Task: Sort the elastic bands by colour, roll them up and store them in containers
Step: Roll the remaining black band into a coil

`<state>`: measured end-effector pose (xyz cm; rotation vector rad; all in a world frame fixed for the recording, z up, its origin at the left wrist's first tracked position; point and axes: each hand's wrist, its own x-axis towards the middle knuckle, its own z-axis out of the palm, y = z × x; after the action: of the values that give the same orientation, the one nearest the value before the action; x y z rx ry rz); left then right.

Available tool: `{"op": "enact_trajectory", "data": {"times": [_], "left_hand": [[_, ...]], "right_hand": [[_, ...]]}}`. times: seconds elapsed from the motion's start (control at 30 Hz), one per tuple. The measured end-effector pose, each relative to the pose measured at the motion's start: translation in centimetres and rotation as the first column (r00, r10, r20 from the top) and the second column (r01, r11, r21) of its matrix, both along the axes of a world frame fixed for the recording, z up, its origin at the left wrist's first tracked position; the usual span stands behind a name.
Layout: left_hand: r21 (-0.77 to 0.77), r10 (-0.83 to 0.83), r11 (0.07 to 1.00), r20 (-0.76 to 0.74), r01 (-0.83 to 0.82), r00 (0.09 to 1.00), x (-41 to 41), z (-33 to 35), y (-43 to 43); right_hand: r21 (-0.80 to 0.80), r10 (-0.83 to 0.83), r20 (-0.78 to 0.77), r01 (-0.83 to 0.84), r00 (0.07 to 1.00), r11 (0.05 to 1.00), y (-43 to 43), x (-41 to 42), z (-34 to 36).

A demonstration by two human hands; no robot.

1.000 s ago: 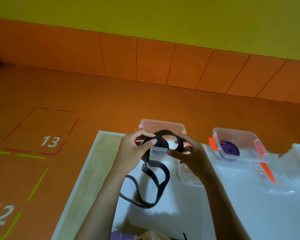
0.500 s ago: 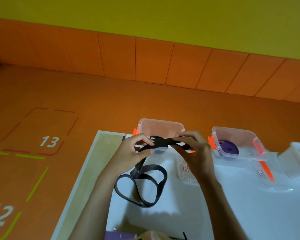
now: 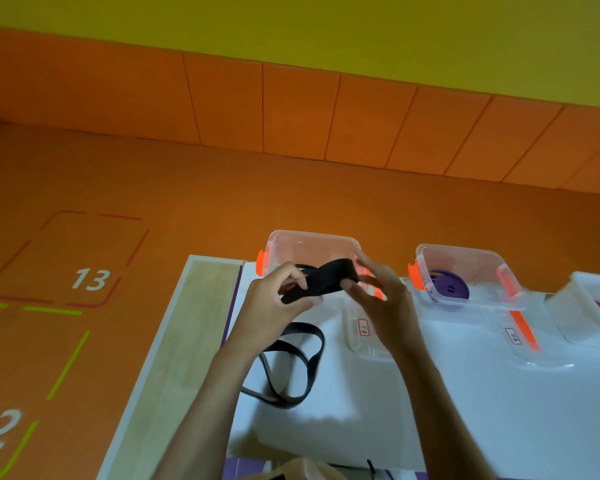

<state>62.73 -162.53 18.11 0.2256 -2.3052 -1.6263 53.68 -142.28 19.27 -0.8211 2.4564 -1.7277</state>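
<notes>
Vs 1 s ago: the black band (image 3: pixel 323 284) is no longer an open ring between the hands, it's pressed flat into a doubled strip, tilted up toward the right. Vs 0.5 s ago the strip sits a bit steeper and the slack loops have shifted little. Left hand (image 3: pixel 274 306) grips the strip's lower left end, thumb on top, fingers curled round it. Right hand (image 3: pixel 381 299) is motion-blurred; thumb and forefinger pinch the strip's upper right end, the other fingers spread. The rest of the band hangs from the left hand and lies in loose loops on the desk (image 3: pixel 465 410). Both hands are held above the desk, just in front of the left container (image 3: pixel 312 235), a clear tub with orange clips; hands and band cover its front, so I can't tell what's in it. The middle container (image 3: pixel 465 252), same type, holds a purple roll (image 3: pixel 449 291) lying flat. The right container (image 3: pixel 589 296) is cut by the frame edge, with something red inside. Two clear lids lie on the desk in front of the tubs: the first lid (image 3: pixel 364 341) is partly under the right wrist, and the second lid (image 3: pixel 530 348) has an orange clip. A wooden strip (image 3: pixel 194 341) runs along the desk's left edge. The orange floor (image 3: pixel 222 202) beyond has painted boxes numbered 13 and 12. A tan object (image 3: pixel 302 469) at the bottom edge is too cropped to identify.
</notes>
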Motion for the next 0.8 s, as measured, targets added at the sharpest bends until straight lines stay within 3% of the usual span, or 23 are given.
{"op": "enact_trajectory", "data": {"times": [0.1, 0.2, 0.33, 0.53, 0.67, 0.8], "left_hand": [[-0.088, -0.013, 0.996, 0.040, 0.016, 0.999, -0.2, -0.1, 0.3], [-0.168, -0.005, 0.986, 0.082, 0.019, 0.997, -0.6, -0.4, 0.6], [-0.300, 0.029, 0.954, 0.112, 0.006, 0.993, -0.9, -1.0, 1.0], [-0.420, 0.018, 0.906, 0.135, 0.040, 0.991, -1.6, -1.6, 1.9], [-0.368, 0.007, 0.929, 0.146, 0.048, 0.989, -2.4, -2.5, 2.7], [-0.293, -0.029, 0.955, 0.043, 0.041, 0.999, -3.5, -2.5, 4.3]], "right_hand": [[-0.164, -0.001, 0.324, 0.058, 0.946, 0.985, 0.0, -0.3, 0.1], [-0.285, 0.135, 0.444, -0.004, 0.886, 0.959, 0.5, -0.5, -0.1], [-0.160, 0.267, 0.496, -0.215, 0.826, 0.963, 1.4, -1.1, 0.3], [-0.083, -0.019, 0.507, 0.071, 0.862, 0.994, 1.0, -1.7, 0.3], [-0.094, -0.064, 0.552, 0.138, 0.832, 0.986, 1.7, -2.7, -0.7], [-0.081, -0.035, 0.585, 0.101, 0.810, 0.992, 2.1, -3.6, -1.0]]}}
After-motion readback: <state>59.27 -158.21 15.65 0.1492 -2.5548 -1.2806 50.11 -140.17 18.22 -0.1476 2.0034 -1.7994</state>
